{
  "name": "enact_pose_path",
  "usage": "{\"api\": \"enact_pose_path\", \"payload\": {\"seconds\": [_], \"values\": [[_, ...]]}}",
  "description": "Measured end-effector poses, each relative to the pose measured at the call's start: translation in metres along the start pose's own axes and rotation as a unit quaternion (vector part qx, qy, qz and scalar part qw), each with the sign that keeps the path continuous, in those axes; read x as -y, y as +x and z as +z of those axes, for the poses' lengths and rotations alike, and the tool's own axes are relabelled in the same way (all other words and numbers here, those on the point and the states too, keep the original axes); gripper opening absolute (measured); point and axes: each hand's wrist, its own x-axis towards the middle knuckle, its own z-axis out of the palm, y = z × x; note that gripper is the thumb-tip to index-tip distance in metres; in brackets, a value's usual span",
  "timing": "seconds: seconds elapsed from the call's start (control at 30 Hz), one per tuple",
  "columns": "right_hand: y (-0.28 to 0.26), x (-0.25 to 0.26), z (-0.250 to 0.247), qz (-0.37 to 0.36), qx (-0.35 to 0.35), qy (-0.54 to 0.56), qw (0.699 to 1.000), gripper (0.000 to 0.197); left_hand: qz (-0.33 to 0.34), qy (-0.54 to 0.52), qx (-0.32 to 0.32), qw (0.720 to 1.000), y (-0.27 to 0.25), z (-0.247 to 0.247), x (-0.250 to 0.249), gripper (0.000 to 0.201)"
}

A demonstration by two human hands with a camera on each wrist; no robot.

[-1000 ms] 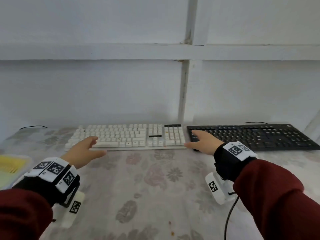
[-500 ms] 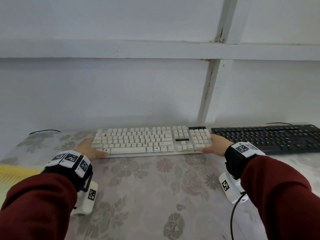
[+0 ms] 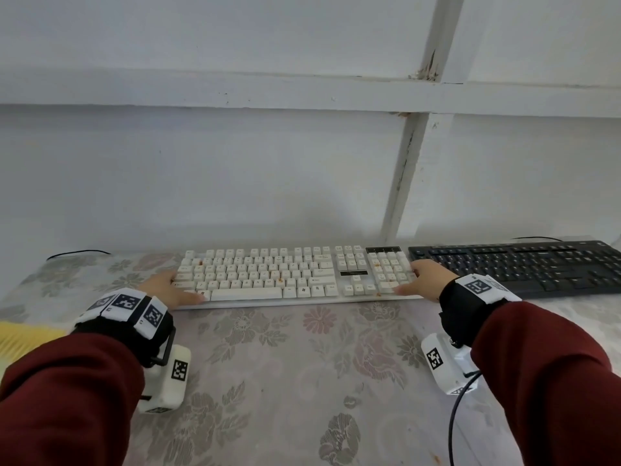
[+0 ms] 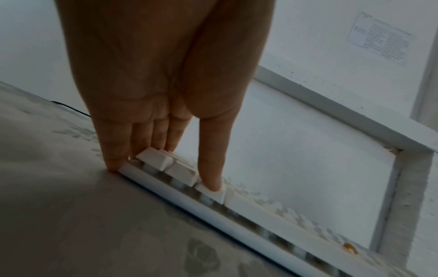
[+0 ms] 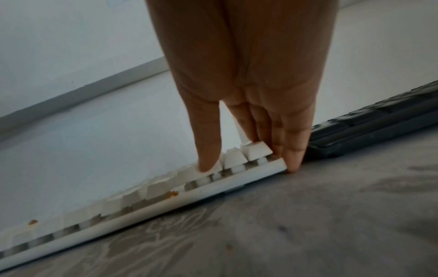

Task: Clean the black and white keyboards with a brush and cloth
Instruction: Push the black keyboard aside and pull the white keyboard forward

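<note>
A white keyboard with orange crumbs on its keys lies along the wall on the flowered tablecloth. A black keyboard lies just to its right. My left hand is at the white keyboard's left end. In the left wrist view its thumb rests on a front-row key and its straight fingers stand against the end of the white keyboard. My right hand mirrors this at the right end: thumb on a key, straight fingers between the white keyboard and the black keyboard.
Something yellow lies at the table's left edge, half out of view. A black cable runs along the wall behind the table's left part. The white wall stands close behind both keyboards.
Both hands have reached forward onto the white keyboard's ends. The right hand came off the black keyboard's left end. The view has turned left and moved closer.
</note>
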Motion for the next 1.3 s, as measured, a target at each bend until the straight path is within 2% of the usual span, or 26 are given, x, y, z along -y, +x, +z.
{"api": "enact_pose_path", "payload": {"seconds": [0.27,0.37,0.5,0.6,0.7,0.8,0.97,1.07,1.1,1.17,1.2,1.27,1.3], "values": [[-0.034,-0.01,0.0,-0.004,0.007,0.0,1.0,0.063,-0.048,0.02,-0.025,0.998,-0.024,0.009,0.008,0.076],[-0.05,-0.016,0.002,-0.011,0.01,-0.009,1.0,0.046,-0.046,-0.004,-0.036,0.998,-0.046,0.017,0.015,0.064],[-0.079,-0.026,0.004,-0.01,0.015,-0.013,1.0,0.039,-0.047,-0.005,-0.046,0.998,-0.079,0.026,0.026,0.067],[-0.099,-0.038,0.004,-0.03,0.032,-0.021,0.999,0.055,-0.048,-0.007,-0.047,0.998,-0.103,0.032,0.039,0.068],[-0.122,-0.05,0.004,-0.032,0.028,-0.028,0.999,0.058,-0.044,-0.029,-0.052,0.997,-0.127,0.04,0.049,0.068],[-0.141,-0.062,0.004,-0.04,0.03,-0.027,0.998,0.047,-0.038,-0.049,-0.044,0.997,-0.146,0.049,0.054,0.068],[-0.16,-0.088,-0.001,-0.051,0.032,-0.026,0.998,0.04,-0.006,-0.051,-0.041,0.998,-0.174,0.063,0.047,0.055],[-0.167,-0.107,-0.007,-0.044,0.024,-0.01,0.999,0.024,0.006,-0.031,-0.027,0.999,-0.187,0.071,0.04,0.06],[-0.169,-0.113,-0.009,-0.039,0.021,-0.005,0.999,0.026,0.008,-0.026,-0.022,0.999,-0.191,0.074,0.037,0.062],[-0.176,-0.123,-0.013,-0.029,0.018,-0.002,0.999,0.045,0.02,-0.022,-0.018,0.999,-0.2,0.08,0.031,0.061],[-0.178,-0.128,-0.015,-0.024,0.018,-0.004,1.0,0.049,0.025,-0.023,-0.018,0.999,-0.204,0.083,0.028,0.06],[-0.182,-0.137,-0.019,-0.01,0.01,-0.014,1.0,0.043,0.033,-0.025,-0.017,0.999,-0.207,0.087,0.023,0.061],[-0.182,-0.142,-0.021,-0.004,0.011,-0.02,1.0,0.033,0.034,-0.022,-0.018,0.999,-0.209,0.089,0.021,0.061]]}}
